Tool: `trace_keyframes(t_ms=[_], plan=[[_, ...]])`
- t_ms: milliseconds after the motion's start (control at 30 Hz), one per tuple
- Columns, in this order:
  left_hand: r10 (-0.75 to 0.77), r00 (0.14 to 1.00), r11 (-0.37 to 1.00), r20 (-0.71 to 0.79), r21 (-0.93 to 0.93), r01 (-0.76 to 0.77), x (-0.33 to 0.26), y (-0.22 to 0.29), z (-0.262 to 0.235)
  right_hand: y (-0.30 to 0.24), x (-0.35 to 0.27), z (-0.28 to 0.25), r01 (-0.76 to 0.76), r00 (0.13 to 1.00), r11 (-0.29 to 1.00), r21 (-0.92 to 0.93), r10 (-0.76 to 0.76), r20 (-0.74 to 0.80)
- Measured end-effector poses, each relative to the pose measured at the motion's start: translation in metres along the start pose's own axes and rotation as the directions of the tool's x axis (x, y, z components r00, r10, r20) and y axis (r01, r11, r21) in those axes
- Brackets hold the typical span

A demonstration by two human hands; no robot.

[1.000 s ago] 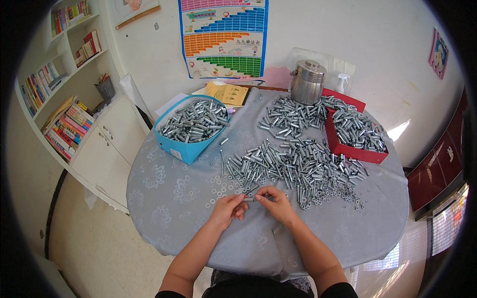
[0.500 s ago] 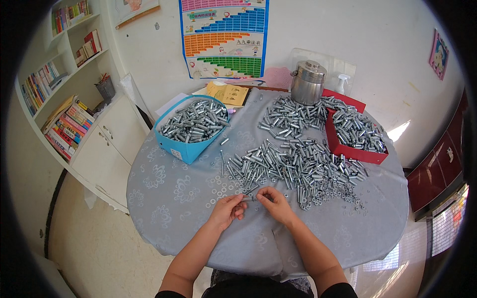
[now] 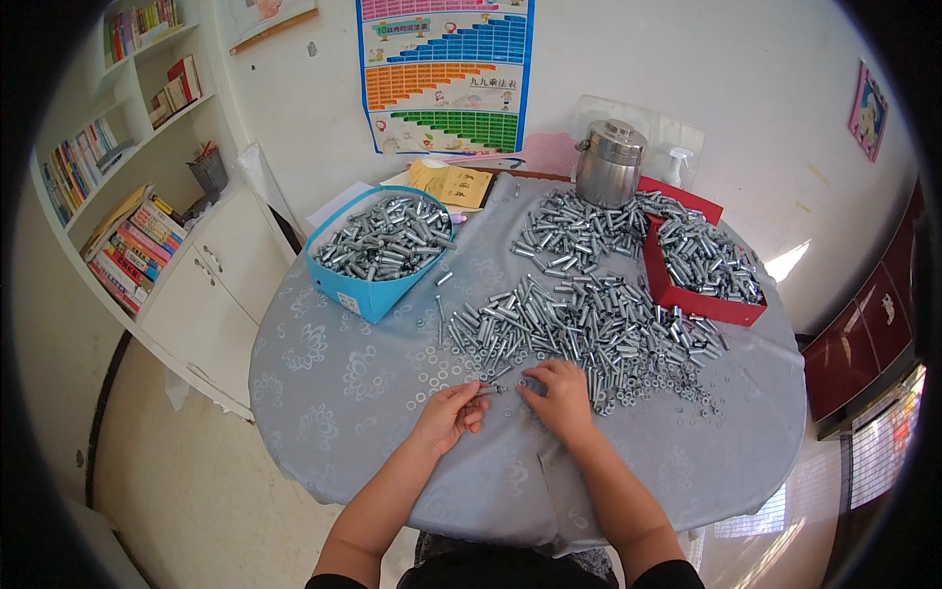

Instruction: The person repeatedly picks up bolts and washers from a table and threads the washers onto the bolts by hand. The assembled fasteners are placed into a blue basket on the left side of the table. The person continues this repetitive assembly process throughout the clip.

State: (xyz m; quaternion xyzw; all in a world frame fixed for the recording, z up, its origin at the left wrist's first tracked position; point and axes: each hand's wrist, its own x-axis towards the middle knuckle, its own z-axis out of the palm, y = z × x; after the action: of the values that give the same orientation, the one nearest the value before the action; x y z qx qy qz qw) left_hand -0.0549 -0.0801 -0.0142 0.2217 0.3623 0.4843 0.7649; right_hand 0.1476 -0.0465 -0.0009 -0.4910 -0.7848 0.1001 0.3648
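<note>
From the head camera I look down on a round worktop (image 3: 334, 412) draped in a pale grey-blue patterned cloth. My left hand (image 3: 449, 412) sits near the front edge, its fingers drawn together and pinching one end of a small silver bolt (image 3: 491, 390). My right hand (image 3: 559, 393) rests just beside it, fingers curled down onto the cloth at the near edge of the big loose heap of bolts (image 3: 589, 324); I cannot tell whether it grips anything. The pinched bolt lies between the two hands, just above the cloth.

Small flat washers (image 3: 437, 373) are scattered on the cloth to the left of the heap, close to my left hand. Further back on the left stands a blue box (image 3: 368, 294) filled with bolts. On the right a red tray (image 3: 702, 302) holds more of them, with another loose pile (image 3: 574, 231) behind the heap. A lidded steel pot (image 3: 608, 162) stands at the far edge, a yellow booklet (image 3: 451, 184) to its left. A bookshelf (image 3: 118, 226) lines the left wall, and a coloured chart (image 3: 446, 74) hangs on the wall behind.
</note>
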Motion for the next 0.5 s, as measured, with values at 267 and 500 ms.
trace_keyframes(t_ms=[267,500], plan=[[0.003,1.0,0.999,-0.022,-0.037,-0.004,0.0,0.001,0.0,-0.009,0.003,-0.001,-0.061,0.998,0.927,0.371,0.044,0.053],[0.01,0.999,1.0,-0.047,-0.014,-0.011,0.001,0.0,-0.001,-0.017,0.001,0.005,-0.052,0.998,0.802,0.595,0.017,0.064]])
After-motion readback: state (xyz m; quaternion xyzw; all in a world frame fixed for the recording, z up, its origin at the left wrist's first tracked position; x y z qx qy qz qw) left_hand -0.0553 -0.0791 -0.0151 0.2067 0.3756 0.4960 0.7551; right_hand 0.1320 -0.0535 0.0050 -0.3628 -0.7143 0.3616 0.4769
